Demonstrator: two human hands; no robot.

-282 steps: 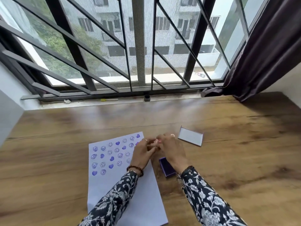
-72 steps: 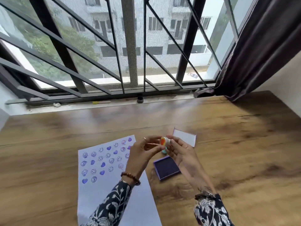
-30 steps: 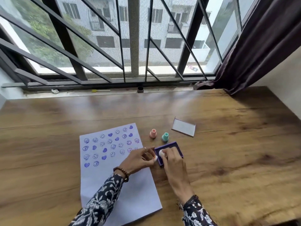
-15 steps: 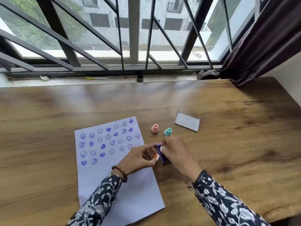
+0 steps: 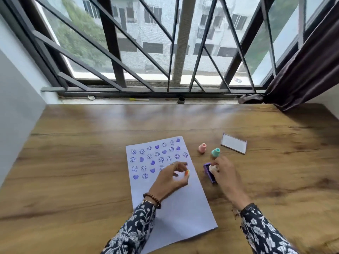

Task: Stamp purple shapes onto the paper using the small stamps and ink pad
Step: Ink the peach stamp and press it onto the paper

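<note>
White paper (image 5: 176,208) lies on bench (image 5: 73,180), long axis running away toward window, stamped rows at far end. Left hand (image 5: 170,178), half a second ago beside pad, now over paper, pinching orange-tipped stamp (image 5: 187,172): print looks next. Right hand (image 5: 222,173) grips pale stamp (image 5: 212,168) on purple ink pad (image 5: 208,172). Beyond, pink stamp (image 5: 202,148), teal stamp (image 5: 215,153) upright; lid (image 5: 233,145).

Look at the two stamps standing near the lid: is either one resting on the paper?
No. The pink stamp and the teal stamp both stand on the bare wooden table, right of the paper.
</note>
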